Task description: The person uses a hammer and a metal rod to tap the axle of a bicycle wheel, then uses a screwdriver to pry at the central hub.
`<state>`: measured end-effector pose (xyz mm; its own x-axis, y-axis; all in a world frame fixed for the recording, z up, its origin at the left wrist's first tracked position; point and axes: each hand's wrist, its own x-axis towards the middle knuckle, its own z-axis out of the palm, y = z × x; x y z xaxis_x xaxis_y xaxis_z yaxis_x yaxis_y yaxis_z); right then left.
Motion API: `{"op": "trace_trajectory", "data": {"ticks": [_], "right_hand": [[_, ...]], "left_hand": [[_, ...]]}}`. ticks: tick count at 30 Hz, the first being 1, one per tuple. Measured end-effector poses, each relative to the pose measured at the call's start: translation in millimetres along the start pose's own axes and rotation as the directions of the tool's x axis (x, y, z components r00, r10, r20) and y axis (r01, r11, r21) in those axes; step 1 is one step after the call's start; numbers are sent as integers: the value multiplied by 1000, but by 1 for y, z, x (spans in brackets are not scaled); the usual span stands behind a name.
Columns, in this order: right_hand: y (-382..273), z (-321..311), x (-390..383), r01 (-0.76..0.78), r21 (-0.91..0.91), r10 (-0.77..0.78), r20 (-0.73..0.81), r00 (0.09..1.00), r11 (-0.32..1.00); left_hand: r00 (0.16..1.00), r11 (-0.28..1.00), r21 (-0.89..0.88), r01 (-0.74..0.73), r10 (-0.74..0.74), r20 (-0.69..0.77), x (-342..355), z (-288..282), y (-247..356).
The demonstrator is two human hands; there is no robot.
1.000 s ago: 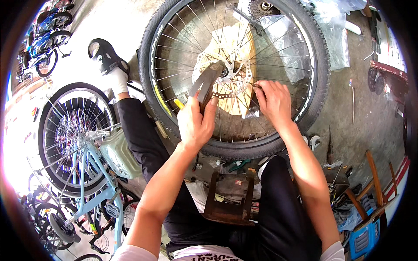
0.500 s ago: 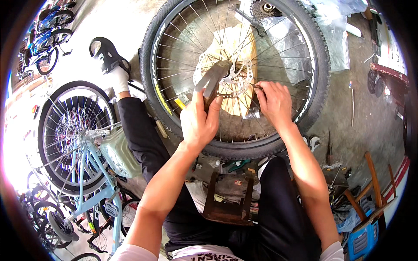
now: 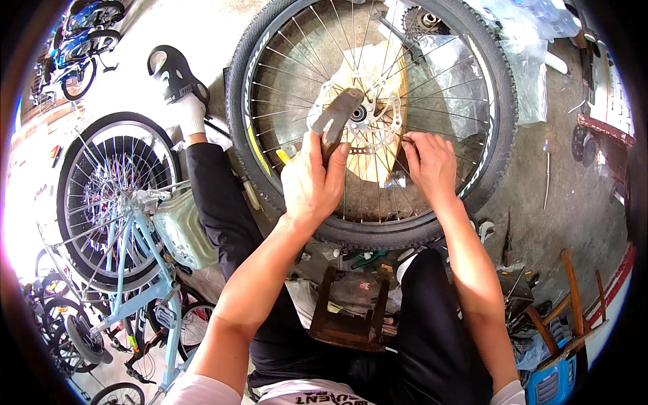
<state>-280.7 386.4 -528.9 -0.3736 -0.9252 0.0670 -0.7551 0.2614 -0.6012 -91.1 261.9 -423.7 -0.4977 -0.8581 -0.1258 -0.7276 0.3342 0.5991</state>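
Observation:
A bicycle wheel (image 3: 505, 101) lies flat in front of me, its hub above a pale wooden block (image 3: 364, 170). My left hand (image 3: 310, 182) is closed round a hammer (image 3: 341, 111), whose worn metal head hangs over the left side of the hub (image 3: 358, 113). Part of the hammer is hidden by the fingers. A silver brake disc (image 3: 395, 121) surrounds the hub. Beside the disc's right edge, my right hand (image 3: 432, 165) pinches thumb against fingers; a small dark end shows at the tips, too little to name.
A light blue bicycle (image 3: 138, 297) stands at the left. A cassette (image 3: 425, 23) and plastic bags (image 3: 526, 74) lie beyond the wheel. Between my legs is a small wooden stool (image 3: 347, 331). Wooden legs and a blue plastic thing (image 3: 550, 381) are at the lower right.
The hammer head has turned a little and now uncovers more of the hub's centre. Both hands keep their hold; the whole view has shifted slightly.

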Motion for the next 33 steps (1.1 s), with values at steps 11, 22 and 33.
{"op": "trace_trajectory", "data": {"ticks": [11,22,33], "right_hand": [[1,0,0,-11,25,10,25,1000,1000],[0,2,3,8,31,-9,15,1000,999],[1,5,0,-1,26,0,13,1000,1000]], "left_hand": [[954,960,92,263,-273,121,2,6,-14],[980,984,110,140,-153,123,-1,17,-32],[981,984,96,153,-163,104,6,14,-20]]}}
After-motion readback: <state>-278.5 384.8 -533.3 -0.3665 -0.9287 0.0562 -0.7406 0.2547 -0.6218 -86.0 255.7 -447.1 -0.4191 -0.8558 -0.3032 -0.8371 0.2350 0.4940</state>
